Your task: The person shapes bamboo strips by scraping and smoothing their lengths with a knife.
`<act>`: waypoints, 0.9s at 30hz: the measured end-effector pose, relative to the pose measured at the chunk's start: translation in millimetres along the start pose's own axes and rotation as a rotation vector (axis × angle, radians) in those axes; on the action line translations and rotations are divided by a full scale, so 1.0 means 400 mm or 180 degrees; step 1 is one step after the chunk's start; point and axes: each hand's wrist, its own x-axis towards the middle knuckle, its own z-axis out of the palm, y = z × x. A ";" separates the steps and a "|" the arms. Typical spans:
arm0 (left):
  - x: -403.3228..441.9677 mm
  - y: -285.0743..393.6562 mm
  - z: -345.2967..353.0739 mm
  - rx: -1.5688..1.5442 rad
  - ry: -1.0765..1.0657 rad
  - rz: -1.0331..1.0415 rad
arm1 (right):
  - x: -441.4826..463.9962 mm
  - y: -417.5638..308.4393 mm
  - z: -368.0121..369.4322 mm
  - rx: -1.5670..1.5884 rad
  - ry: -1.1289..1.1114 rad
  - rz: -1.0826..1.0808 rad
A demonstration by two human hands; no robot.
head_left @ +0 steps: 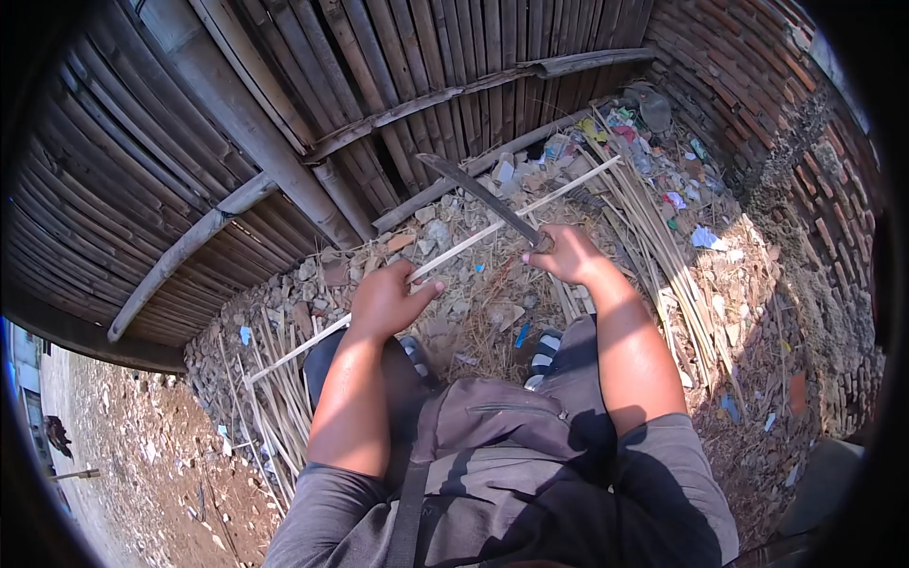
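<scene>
My left hand (383, 300) is closed around a long, pale bamboo strip (478, 237), which slants from lower left to upper right across my lap. In my right hand (565, 256) is the handle of a machete (480, 194). Its dark blade points up and to the left and crosses the strip near its middle. Whether blade and strip touch, I cannot tell. A bundle of similar bamboo strips (677, 284) lies on the ground to the right. More strips (275, 398) lie by my left leg.
A bamboo slat wall (417, 57) rises in front, and a brick wall (757, 85) stands at the right. Rubble (436, 237) and scraps of litter (674, 199) cover the ground. A dark bag (497, 417) rests against my front, between my knees.
</scene>
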 end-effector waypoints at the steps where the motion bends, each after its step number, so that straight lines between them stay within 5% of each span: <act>1: 0.000 0.003 0.001 0.0074 -0.0024 -0.0007 | -0.004 -0.009 0.010 -0.0109 -0.0072 -0.0100; 8: -0.007 -0.014 -0.006 0.0064 0.0017 0.0079 | 0.012 -0.022 -0.015 0.0166 -0.0276 -0.0044; 11: -0.004 -0.017 -0.010 0.0051 0.0040 -0.0008 | 0.036 0.046 0.011 0.0257 0.0382 -0.0011; 20: -0.006 -0.002 0.014 0.0167 0.0027 0.0141 | 0.002 -0.033 0.013 0.0075 -0.0534 -0.0393; 27: -0.007 -0.002 -0.006 0.0070 0.0127 0.0042 | 0.037 0.059 0.014 0.0050 0.0369 0.0071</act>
